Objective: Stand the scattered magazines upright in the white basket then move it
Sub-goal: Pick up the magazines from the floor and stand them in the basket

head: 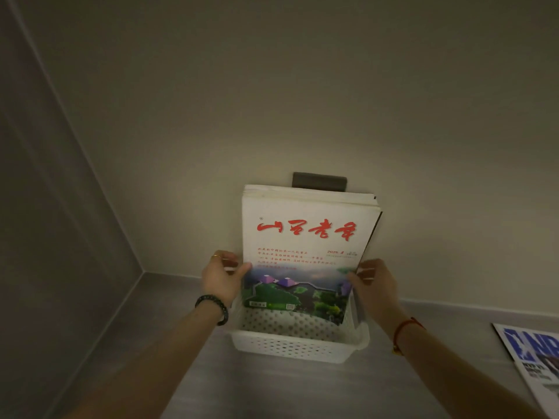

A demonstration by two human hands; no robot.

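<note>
front magazine (308,237): white cover, red brush-style chinese title, "2025 8" in small print, smaller red lines too fine to read, landscape picture below. it fronts a stack standing upright in the white basket (290,347), which sits on the grey surface against the wall. left hand (222,275) grips the stack's left edge, thumb on the cover; right hand (373,282) grips the right edge likewise. blue magazine (532,347) lies flat far right, big letters cut off.
</note>
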